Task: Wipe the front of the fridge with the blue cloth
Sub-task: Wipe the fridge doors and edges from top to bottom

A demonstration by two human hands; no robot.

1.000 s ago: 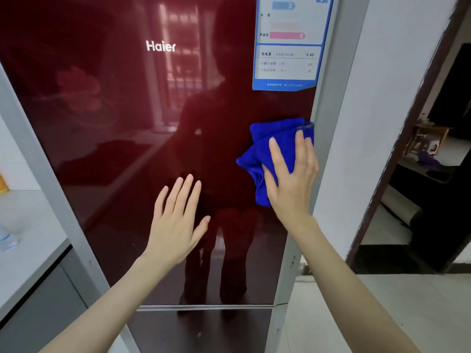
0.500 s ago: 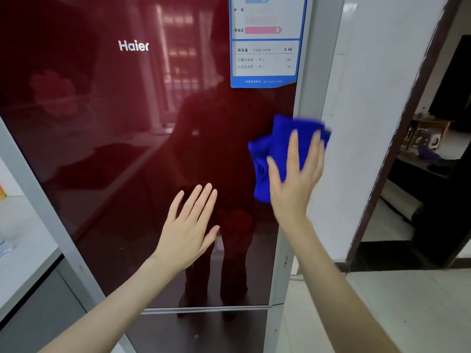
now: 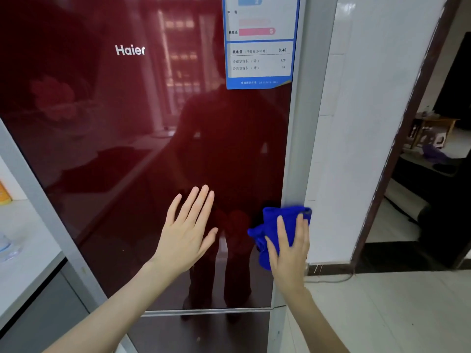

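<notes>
Glossy dark red fridge door fills most of the view, with white wall tiles off at 3 o'clock. The blue cloth is bunched against the door's right edge, around 5 o'clock in the shot. The right hand presses it there with straight fingers, not curled round it. The left hand is spread flat at the glass, at the cloth's 9 o'clock, holding nothing. The energy label sits up at 12, well apart

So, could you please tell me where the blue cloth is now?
In the head view, the blue cloth lies against the lower right edge of the fridge door, pressed under the right hand, beside the left hand and well below the energy label.
</notes>
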